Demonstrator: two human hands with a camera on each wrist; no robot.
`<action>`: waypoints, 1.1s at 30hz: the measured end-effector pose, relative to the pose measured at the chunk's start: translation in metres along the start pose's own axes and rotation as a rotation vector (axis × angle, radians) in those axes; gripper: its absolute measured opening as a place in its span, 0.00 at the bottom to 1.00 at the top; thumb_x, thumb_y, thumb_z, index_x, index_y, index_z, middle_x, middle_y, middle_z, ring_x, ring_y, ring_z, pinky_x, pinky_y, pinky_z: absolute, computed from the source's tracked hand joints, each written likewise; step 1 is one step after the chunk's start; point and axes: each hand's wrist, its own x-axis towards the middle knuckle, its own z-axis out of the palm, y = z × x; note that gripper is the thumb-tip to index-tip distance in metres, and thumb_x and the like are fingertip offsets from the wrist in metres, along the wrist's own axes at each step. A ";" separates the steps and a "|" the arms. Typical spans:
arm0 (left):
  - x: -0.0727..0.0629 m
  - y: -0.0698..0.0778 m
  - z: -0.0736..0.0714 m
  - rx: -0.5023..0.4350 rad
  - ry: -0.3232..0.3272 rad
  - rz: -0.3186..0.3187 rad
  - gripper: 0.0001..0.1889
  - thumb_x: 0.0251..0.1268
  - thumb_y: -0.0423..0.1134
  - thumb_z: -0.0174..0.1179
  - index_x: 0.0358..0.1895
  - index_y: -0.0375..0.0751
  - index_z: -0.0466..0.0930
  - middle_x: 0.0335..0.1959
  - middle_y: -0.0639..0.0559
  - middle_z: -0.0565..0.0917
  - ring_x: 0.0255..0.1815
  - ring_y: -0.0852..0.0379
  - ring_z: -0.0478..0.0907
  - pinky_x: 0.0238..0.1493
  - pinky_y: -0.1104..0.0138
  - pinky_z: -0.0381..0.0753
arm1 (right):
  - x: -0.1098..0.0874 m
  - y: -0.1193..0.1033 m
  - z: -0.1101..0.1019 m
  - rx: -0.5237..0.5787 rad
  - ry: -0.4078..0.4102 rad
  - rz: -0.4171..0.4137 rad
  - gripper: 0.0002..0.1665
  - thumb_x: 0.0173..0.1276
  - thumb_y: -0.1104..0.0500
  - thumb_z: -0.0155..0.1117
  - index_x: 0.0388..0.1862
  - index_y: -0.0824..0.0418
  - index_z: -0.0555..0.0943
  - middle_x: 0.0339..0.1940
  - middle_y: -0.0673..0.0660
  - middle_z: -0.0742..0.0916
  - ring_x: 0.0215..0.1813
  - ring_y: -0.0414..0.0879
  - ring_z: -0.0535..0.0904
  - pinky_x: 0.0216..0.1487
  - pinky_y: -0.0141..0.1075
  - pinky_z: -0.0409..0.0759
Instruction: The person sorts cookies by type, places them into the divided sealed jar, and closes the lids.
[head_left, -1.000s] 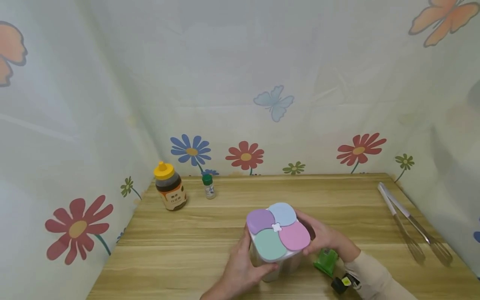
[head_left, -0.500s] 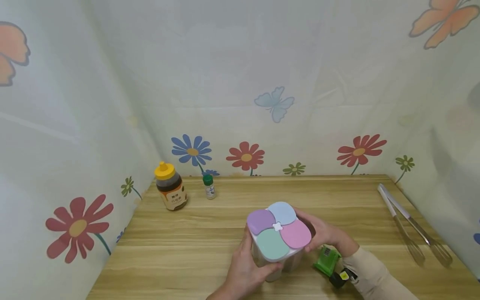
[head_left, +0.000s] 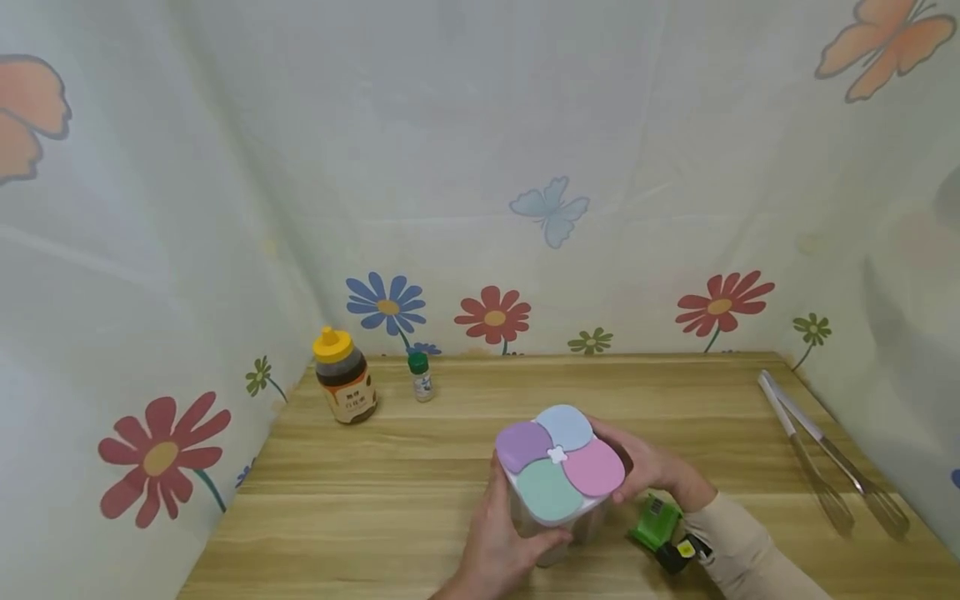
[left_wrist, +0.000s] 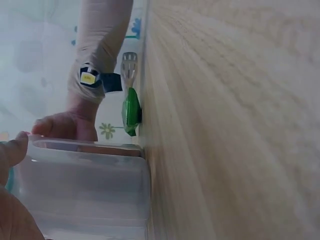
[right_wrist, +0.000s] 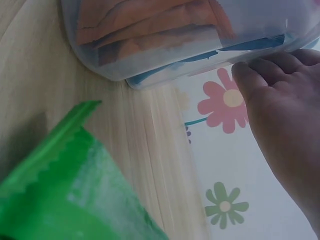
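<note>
A storage box with a petal-patterned lid point(head_left: 557, 479) stands on the wooden table, its lid segments purple, blue, pink and green. My left hand point(head_left: 495, 537) grips its near left side, thumb along the front just under the lid. From the far right side my right hand point(head_left: 648, 471) holds it too, most of its fingers hidden behind the box in the head view. The box's body point(left_wrist: 90, 190) is see-through plastic, and in the right wrist view orange-brown packets point(right_wrist: 150, 30) show inside. A green packet point(head_left: 656, 521) lies beside the box, close to my right wrist.
A honey bottle with a yellow cap point(head_left: 345, 379) and a small green-capped shaker point(head_left: 422, 379) stand at the back left. Metal tongs point(head_left: 825, 442) lie along the right edge. A flower-printed curtain point(head_left: 450, 167) surrounds the table's back and sides.
My left forearm has shifted slightly to the right. Both hands keep their hold, and the box stays in nearly the same place.
</note>
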 end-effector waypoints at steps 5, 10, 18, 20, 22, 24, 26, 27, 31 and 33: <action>-0.003 0.000 -0.008 -0.104 -0.049 -0.108 0.69 0.34 0.54 0.80 0.78 0.50 0.38 0.75 0.52 0.60 0.75 0.47 0.58 0.71 0.44 0.56 | -0.002 -0.005 0.007 0.007 -0.020 -0.023 0.63 0.61 0.61 0.70 0.77 0.70 0.34 0.79 0.60 0.54 0.76 0.45 0.57 0.72 0.34 0.61; -0.005 -0.001 -0.025 -0.090 -0.099 -0.235 0.71 0.35 0.59 0.78 0.78 0.39 0.36 0.78 0.37 0.49 0.76 0.35 0.51 0.69 0.40 0.55 | -0.011 -0.009 0.015 -0.090 0.045 -0.046 0.63 0.63 0.60 0.68 0.76 0.71 0.32 0.78 0.71 0.42 0.80 0.44 0.46 0.74 0.30 0.54; 0.010 -0.019 -0.050 -0.202 -0.191 -0.130 0.63 0.42 0.53 0.77 0.77 0.34 0.44 0.78 0.40 0.50 0.77 0.43 0.52 0.70 0.57 0.59 | -0.022 -0.017 0.030 -0.196 0.254 0.004 0.59 0.62 0.61 0.70 0.77 0.71 0.39 0.77 0.75 0.49 0.78 0.40 0.53 0.72 0.28 0.57; 0.016 -0.026 -0.056 -0.226 -0.228 -0.086 0.60 0.44 0.48 0.77 0.77 0.35 0.46 0.78 0.42 0.53 0.78 0.47 0.51 0.71 0.58 0.58 | -0.023 -0.019 0.035 -0.217 0.309 0.006 0.58 0.61 0.63 0.70 0.77 0.70 0.41 0.76 0.75 0.53 0.78 0.42 0.56 0.71 0.28 0.58; 0.022 -0.033 -0.061 -0.234 -0.269 -0.045 0.57 0.45 0.44 0.78 0.77 0.38 0.49 0.77 0.45 0.55 0.77 0.50 0.53 0.71 0.60 0.59 | -0.024 -0.021 0.040 -0.247 0.359 0.009 0.57 0.59 0.66 0.70 0.77 0.70 0.44 0.75 0.75 0.56 0.77 0.44 0.58 0.71 0.29 0.60; 0.029 -0.040 -0.065 -0.228 -0.305 0.004 0.55 0.47 0.42 0.77 0.77 0.42 0.50 0.77 0.48 0.57 0.77 0.51 0.54 0.71 0.60 0.59 | -0.024 -0.021 0.045 -0.276 0.393 0.013 0.57 0.58 0.69 0.70 0.77 0.70 0.45 0.75 0.76 0.57 0.77 0.46 0.58 0.71 0.29 0.60; 0.035 -0.045 -0.068 -0.237 -0.340 0.044 0.54 0.48 0.41 0.76 0.77 0.47 0.51 0.77 0.51 0.57 0.77 0.53 0.55 0.72 0.60 0.59 | -0.025 -0.021 0.050 -0.303 0.413 0.021 0.57 0.56 0.70 0.70 0.77 0.70 0.45 0.74 0.77 0.57 0.77 0.45 0.58 0.70 0.28 0.60; 0.038 -0.047 -0.069 -0.242 -0.356 0.062 0.53 0.48 0.40 0.76 0.77 0.50 0.51 0.77 0.53 0.58 0.77 0.53 0.55 0.72 0.60 0.59 | -0.025 -0.021 0.052 -0.310 0.422 0.027 0.57 0.56 0.71 0.70 0.77 0.70 0.46 0.74 0.77 0.57 0.77 0.44 0.58 0.70 0.27 0.60; 0.050 -0.055 -0.071 -0.290 -0.423 0.138 0.51 0.51 0.38 0.74 0.76 0.55 0.51 0.76 0.56 0.58 0.77 0.54 0.56 0.71 0.56 0.61 | -0.024 -0.021 0.059 -0.313 0.448 0.027 0.58 0.55 0.72 0.71 0.77 0.72 0.45 0.75 0.77 0.56 0.77 0.40 0.57 0.70 0.26 0.60; 0.056 -0.059 -0.071 -0.311 -0.458 0.184 0.50 0.53 0.40 0.73 0.77 0.52 0.51 0.76 0.56 0.58 0.77 0.53 0.57 0.71 0.53 0.62 | -0.022 -0.021 0.062 -0.308 0.463 0.033 0.59 0.54 0.71 0.72 0.76 0.72 0.45 0.75 0.76 0.55 0.77 0.38 0.57 0.70 0.26 0.59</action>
